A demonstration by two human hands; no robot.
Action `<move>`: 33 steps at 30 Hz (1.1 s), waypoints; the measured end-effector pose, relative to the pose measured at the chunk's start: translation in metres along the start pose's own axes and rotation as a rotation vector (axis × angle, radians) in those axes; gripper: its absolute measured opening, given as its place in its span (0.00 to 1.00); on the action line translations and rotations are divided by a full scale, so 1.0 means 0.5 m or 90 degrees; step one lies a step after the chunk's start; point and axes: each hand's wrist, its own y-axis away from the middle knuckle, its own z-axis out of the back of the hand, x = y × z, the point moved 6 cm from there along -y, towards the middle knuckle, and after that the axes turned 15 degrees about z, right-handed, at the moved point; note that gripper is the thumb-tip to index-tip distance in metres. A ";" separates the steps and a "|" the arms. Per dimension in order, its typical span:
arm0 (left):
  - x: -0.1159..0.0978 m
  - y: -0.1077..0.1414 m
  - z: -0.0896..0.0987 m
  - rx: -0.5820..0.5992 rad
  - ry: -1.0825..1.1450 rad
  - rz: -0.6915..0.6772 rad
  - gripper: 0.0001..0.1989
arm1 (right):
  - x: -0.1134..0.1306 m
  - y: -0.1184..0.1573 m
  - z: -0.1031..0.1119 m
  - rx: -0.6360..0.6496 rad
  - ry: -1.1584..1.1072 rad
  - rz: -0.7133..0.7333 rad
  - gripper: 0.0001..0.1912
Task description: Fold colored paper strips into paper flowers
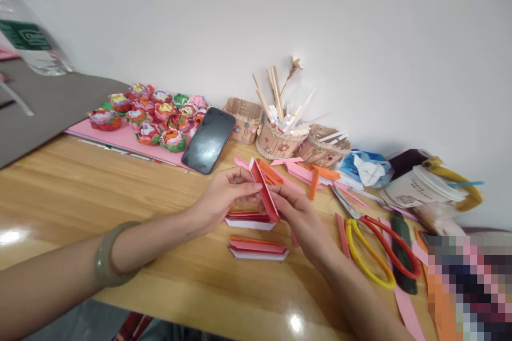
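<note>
Between both hands, above the wooden table (pixel 168 266), is a folded red paper strip (pixel 264 191) with a white edge, tilted. My left hand (pixel 228 194) pinches its left side between thumb and fingers. From the right, my right hand (pixel 298 213) grips the strip's lower part, some fingertips hidden behind it. Beneath the hands lies a stack of folded paper strips (pixel 250 221) in red and white, partly covered. Nearer me sits another stack of folded strips (pixel 258 248), layered orange, pink and white.
Several paper flowers (pixel 147 133) stand on pink sheets at the left, a phone (pixel 208 141) leaning beside them. Decorated stick holders (pixel 280 141) line the wall. Scissors (pixel 372 234), a dark green cutter (pixel 403 250), loose paper strips (pixel 314 173) and a lidded cup (pixel 416 186) occupy the right.
</note>
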 end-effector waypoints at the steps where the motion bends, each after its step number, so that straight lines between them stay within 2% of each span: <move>1: -0.002 0.000 0.001 -0.003 0.002 -0.008 0.09 | 0.008 0.000 0.000 0.012 0.044 0.035 0.14; 3: -0.006 0.000 0.003 -0.010 0.002 -0.025 0.08 | 0.015 0.000 -0.006 0.045 0.092 0.066 0.17; 6: -0.006 0.001 0.007 -0.014 0.005 -0.040 0.08 | 0.004 0.002 -0.015 0.090 0.087 0.031 0.18; 11: -0.004 0.003 0.004 -0.006 0.001 -0.031 0.09 | -0.008 0.001 -0.012 0.088 0.036 -0.039 0.18; 15: -0.004 0.002 -0.005 0.040 0.016 -0.013 0.10 | 0.002 0.000 -0.011 0.086 0.013 -0.042 0.17; 17: -0.002 0.001 -0.009 0.067 0.010 -0.003 0.12 | 0.007 0.000 -0.013 0.084 0.014 -0.031 0.17; 21: 0.006 0.003 -0.015 0.115 -0.068 0.012 0.09 | 0.009 0.002 -0.017 0.105 0.038 -0.005 0.18; 28: -0.004 -0.002 0.000 0.061 0.000 0.014 0.08 | 0.035 0.005 -0.007 0.224 0.185 0.096 0.10; 33: 0.005 -0.007 0.003 0.065 -0.006 0.052 0.08 | 0.048 0.004 -0.001 0.235 0.273 0.152 0.11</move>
